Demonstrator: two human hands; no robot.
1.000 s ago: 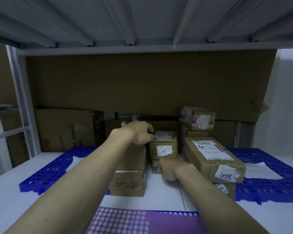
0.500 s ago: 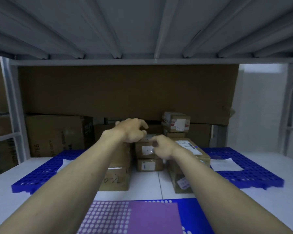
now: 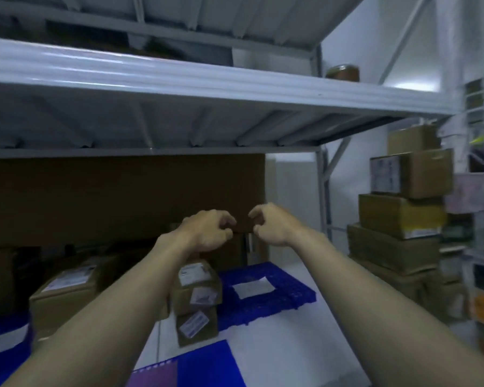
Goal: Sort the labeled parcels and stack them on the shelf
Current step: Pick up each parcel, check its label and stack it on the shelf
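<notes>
Both of my hands hover in the air in front of the shelf and hold nothing. My left hand (image 3: pixel 208 230) and my right hand (image 3: pixel 271 223) sit close together with fingers loosely curled, above the parcels. Below my left forearm stand two small labeled cardboard parcels, one (image 3: pixel 197 284) on top of another (image 3: pixel 197 325). A wider labeled parcel (image 3: pixel 67 289) lies to their left, partly hidden by my left arm.
A blue perforated mat (image 3: pixel 288 301) with a white paper sheet (image 3: pixel 252 287) lies on the white shelf floor. A large cardboard sheet (image 3: pixel 123 196) lines the back. The upper shelf beam (image 3: pixel 207 85) hangs overhead. A tall stack of boxes (image 3: pixel 400 219) stands at the right.
Both hands have left the small parcels and risen into the air, empty. The view has swung up and to the right, bringing the upper shelf and the right box stack into sight.
</notes>
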